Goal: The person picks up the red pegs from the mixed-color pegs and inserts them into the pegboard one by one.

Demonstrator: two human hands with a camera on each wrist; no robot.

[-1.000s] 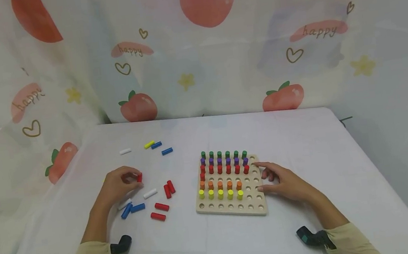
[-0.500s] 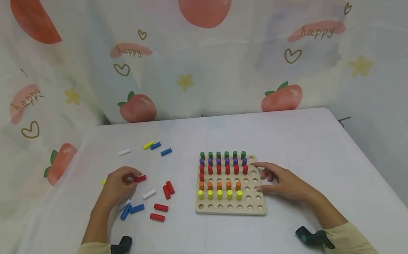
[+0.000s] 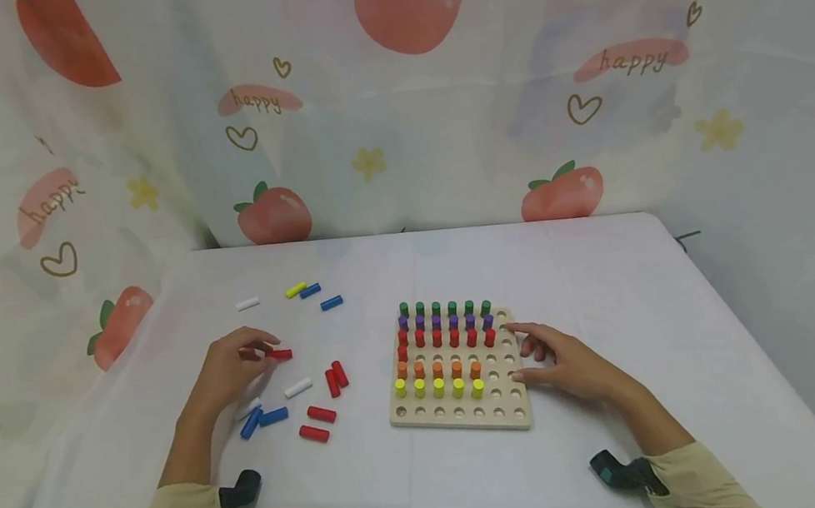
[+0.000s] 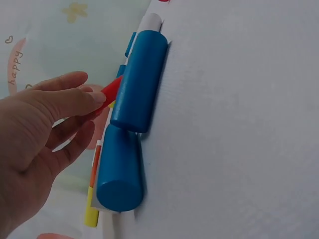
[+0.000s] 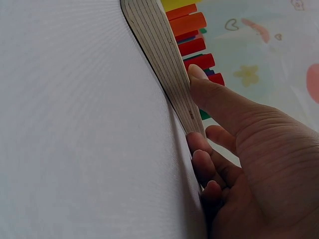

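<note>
peg, red, partly hidden, pinched by left hand left of pegboard; right hand, thumb and forefinger apart, touches its right edge.

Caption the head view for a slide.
Left hand pinches a red peg; right hand touches the right edge of a partly filled wooden pegboard.

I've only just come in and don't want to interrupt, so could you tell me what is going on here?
A person is working with a pegboard. Their left hand pinches a red peg, while their right hand rests against the board's right edge. Green, purple, red, orange and yellow pegs stand in the board, and its front row of holes has none. More loose pegs lie on the table to the left of the board.
</note>
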